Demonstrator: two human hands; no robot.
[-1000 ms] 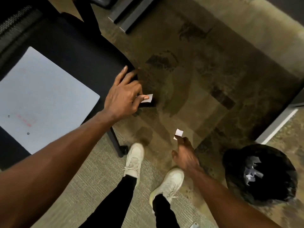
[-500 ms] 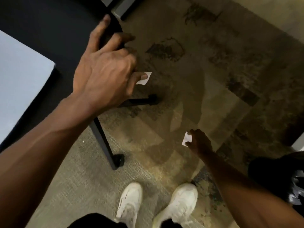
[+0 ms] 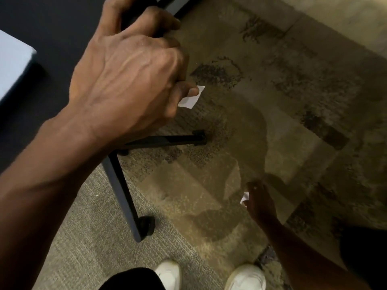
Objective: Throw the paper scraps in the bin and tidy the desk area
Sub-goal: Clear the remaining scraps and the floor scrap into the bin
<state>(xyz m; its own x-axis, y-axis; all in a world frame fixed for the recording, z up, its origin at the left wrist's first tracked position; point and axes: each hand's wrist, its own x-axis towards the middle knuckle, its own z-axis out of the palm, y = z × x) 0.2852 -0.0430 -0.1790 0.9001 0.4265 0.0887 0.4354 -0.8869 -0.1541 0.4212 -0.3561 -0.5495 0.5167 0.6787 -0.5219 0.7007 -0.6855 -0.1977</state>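
Both hands carry paper. Left hand [image 3: 125, 80] curls its fingers over the edge of the black counter [image 3: 52, 28] while pinching a white paper scrap [image 3: 191, 97] under the thumb. Lower down, near the floor, the right hand [image 3: 259, 201] is closed around a second, smaller scrap [image 3: 244, 198]. White shoes [image 3: 245, 277] stand on the patterned carpet [image 3: 272, 101] below. A dark shape at the lower right edge is too cropped to identify.
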